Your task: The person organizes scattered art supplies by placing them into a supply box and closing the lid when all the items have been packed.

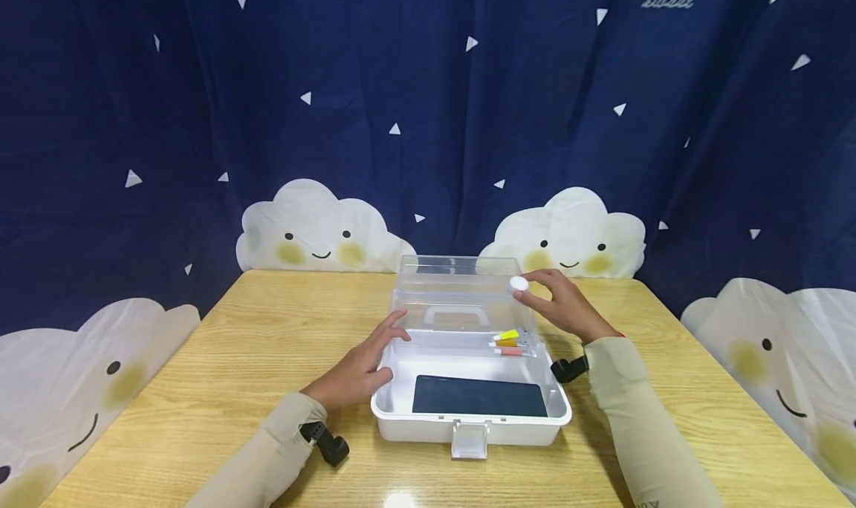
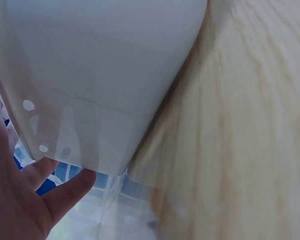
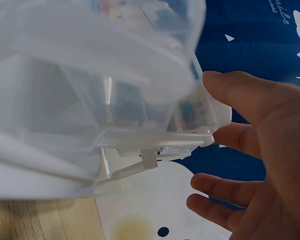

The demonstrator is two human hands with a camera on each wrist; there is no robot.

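Note:
A white storage box (image 1: 468, 428) with a raised clear lid (image 1: 461, 278) stands on the table. My right hand (image 1: 565, 304) pinches a small white round thing (image 1: 518, 284) between thumb and fingers, at the lid's upper right; its kind cannot be told. In the right wrist view the white thing (image 3: 222, 114) shows partly behind the thumb. My left hand (image 1: 361, 365) touches the box's left rim, its fingers spread. The left wrist view shows two fingertips against the box's edge (image 2: 105, 167). Yellow, orange and pink tubes (image 1: 506, 336) lie at the box's back right.
A dark flat rectangle (image 1: 479, 396) lies on the box floor near the front. The front latch (image 1: 469, 441) hangs down. Wooden table (image 1: 301, 307) surface surrounds the box, and a blue curtain (image 1: 428, 107) with clouds hangs behind.

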